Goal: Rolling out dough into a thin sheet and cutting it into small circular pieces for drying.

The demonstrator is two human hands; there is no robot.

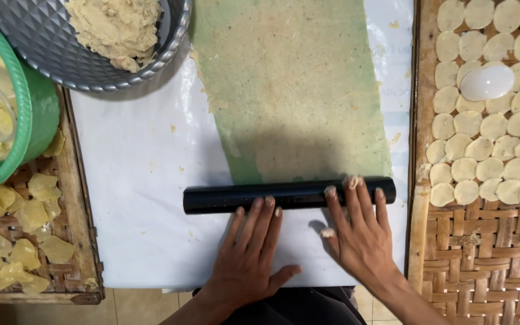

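Observation:
A black cylindrical roller (224,198) lies across the near end of a thin, flattened sheet of beige dough on a green strip (293,84), on a white plastic-covered surface (133,168). My left hand (249,253) lies flat with its fingertips on the roller's middle. My right hand (359,232) also lies flat, fingers spread over the roller's right part, with bits of dough stuck to the fingertips. Neither hand grips anything.
A grey metal bowl (43,48) of raw dough sits at the top left, beside a green basket (37,114). A woven tray (489,265) on the right holds several round dough discs and a white oval cutter (486,82). Another woven tray (79,198) on the left holds yellowish chips.

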